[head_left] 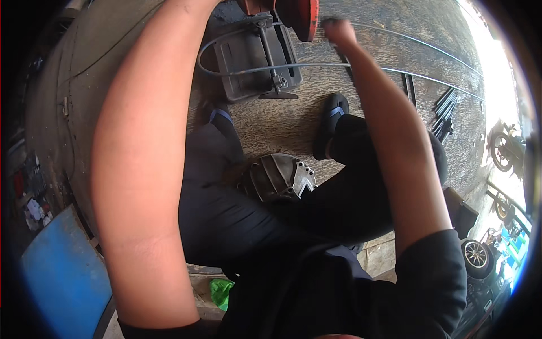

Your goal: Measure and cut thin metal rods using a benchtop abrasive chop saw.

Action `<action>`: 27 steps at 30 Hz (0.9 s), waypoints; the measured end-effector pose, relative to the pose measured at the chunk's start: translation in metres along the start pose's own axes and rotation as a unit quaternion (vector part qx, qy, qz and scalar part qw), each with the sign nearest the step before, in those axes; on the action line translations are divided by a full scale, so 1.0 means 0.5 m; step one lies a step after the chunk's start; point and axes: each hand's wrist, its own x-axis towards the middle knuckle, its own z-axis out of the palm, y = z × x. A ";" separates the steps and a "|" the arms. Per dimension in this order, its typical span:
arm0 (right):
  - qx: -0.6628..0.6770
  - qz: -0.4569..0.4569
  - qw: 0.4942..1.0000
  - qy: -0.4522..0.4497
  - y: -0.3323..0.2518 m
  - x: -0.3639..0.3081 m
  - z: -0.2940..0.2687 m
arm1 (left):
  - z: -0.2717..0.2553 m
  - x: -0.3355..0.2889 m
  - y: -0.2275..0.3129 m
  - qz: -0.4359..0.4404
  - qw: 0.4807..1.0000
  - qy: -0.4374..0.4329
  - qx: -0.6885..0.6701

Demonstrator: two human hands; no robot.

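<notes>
My left forearm [144, 135] reaches up past the top edge, and the hand at its end is out of the picture. My right hand [341, 33] is closed and blurred, with something dark at its fingers that I cannot make out. Left of that hand is the red, rounded part [305, 17] of a machine. Beneath it lies a dark grey machine base [243, 79] with a screw clamp [265, 48]. A thin grey rod or cable [322, 65] loops across this base and runs off to the right.
Between my legs sits a ribbed metal casting [276, 176]. My sandalled feet [336, 107] rest on rough ground. Dark metal bars [445, 110] lie to the right, with a wheel [477, 255] and a motorcycle [502, 150] beyond. A blue panel [65, 271] stands lower left, and green plastic [220, 292] lies below.
</notes>
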 end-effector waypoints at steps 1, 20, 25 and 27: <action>0.090 0.117 0.989 0.013 0.018 -0.028 0.074 | -0.001 -0.003 0.000 -0.013 1.000 -0.012 -0.017; 0.296 0.117 0.947 0.039 0.108 0.000 0.177 | 0.148 -0.134 -0.144 -0.003 0.983 0.020 -0.185; 0.080 0.026 0.991 -0.104 0.089 -0.057 0.211 | 0.177 -0.137 -0.175 0.095 0.978 0.103 -0.151; 0.055 0.035 0.988 -0.143 0.079 -0.081 0.222 | 0.179 -0.141 -0.178 0.092 0.977 0.093 -0.170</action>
